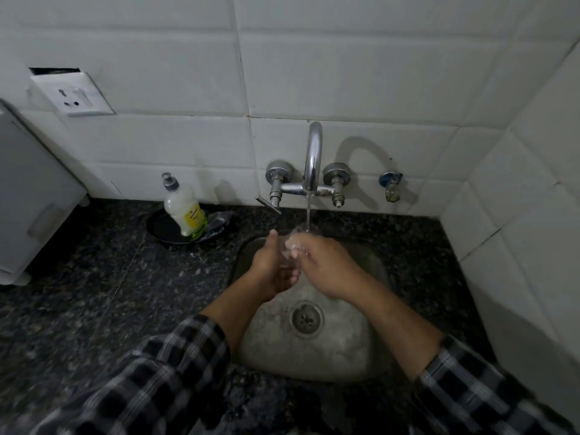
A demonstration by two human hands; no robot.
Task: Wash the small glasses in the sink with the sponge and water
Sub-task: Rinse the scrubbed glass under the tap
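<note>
A small clear glass (293,243) is held over the steel sink (361,350), under a thin stream of water (308,215) running from the chrome tap (314,158). My left hand (271,265) cups the glass from the left and below. My right hand (326,262) grips it from the right, fingers at its rim with some foam on them. The glass is mostly hidden by both hands. No sponge is visible in my hands.
A dish-soap bottle (183,208) stands on a black plate (157,227) left of the sink, with a green scrub pad (201,229) beside it. Dark granite counter (110,293) surrounds the sink. A white appliance (28,199) sits far left; tiled walls are behind and at right.
</note>
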